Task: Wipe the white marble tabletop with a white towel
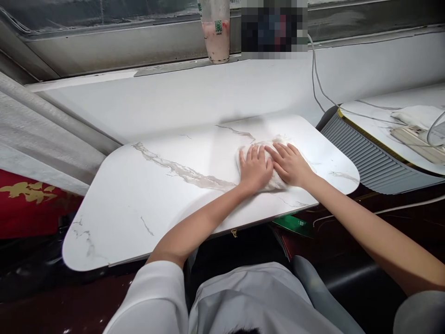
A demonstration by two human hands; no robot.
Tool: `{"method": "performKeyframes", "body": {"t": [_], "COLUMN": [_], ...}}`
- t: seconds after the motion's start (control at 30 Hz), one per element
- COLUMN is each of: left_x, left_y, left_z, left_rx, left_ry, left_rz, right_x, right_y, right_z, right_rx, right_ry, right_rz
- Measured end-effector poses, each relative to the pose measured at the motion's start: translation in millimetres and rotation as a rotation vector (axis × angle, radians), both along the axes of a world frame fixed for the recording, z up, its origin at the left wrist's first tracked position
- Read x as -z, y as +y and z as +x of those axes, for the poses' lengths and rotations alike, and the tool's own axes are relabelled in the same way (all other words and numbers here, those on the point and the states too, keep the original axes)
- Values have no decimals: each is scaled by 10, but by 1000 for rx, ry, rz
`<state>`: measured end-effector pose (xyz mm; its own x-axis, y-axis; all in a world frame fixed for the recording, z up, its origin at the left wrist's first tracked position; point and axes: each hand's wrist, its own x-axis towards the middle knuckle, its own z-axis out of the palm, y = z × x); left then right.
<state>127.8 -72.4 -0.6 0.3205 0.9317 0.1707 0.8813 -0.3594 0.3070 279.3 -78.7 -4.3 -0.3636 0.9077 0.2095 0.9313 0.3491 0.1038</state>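
Note:
Both of my hands rest on a crumpled white cloth, which lies on the right half of a white tabletop with grey-brown marble veins. My left hand lies palm down on the cloth's left part, its fingers spread and pointing away from me. On the right part, my right hand also presses down flat, fingers stretched out and angled to the left. The hands nearly touch at the left thumb and the right fingers. Much of the cloth is hidden under them.
On the window ledge behind stands a plastic cup with a pink drink. White cables hang at the right, near a second marbled surface bearing a power strip. A pale curtain borders the left.

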Motion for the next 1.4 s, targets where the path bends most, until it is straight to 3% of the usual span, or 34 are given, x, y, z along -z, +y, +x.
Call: {"method": "performKeyframes", "body": {"t": [0.13,0.23,0.37,0.47,0.63,0.93,1.07,1.23,1.4], "left_x": [-18,-32,-29,-21,-19,-10,-15,-23,-23], "left_y": [-427,-619,-706,-645,-271,931,1355,1675,1824], "left_z": [28,80,140,181,359,816,988,1169,1279], "left_rx": [51,101,144,156,149,137,104,83,71], "left_ry": [17,27,21,10,1,-39,-59,-105,-128], "left_rz": [-5,-7,-25,-34,-41,-26,-16,25,35], "right_x": [-28,-25,-3,5,-6,51,25,-45,-20], "right_y": [-487,-737,-869,-803,-400,762,1213,1603,1815], "right_z": [53,110,163,204,398,789,932,1108,1271], "right_rx": [-11,4,34,36,56,185,180,191,135], "right_ry": [-4,11,14,22,35,110,130,92,55], "right_rz": [0,10,24,16,-6,30,-11,-71,-79]}}
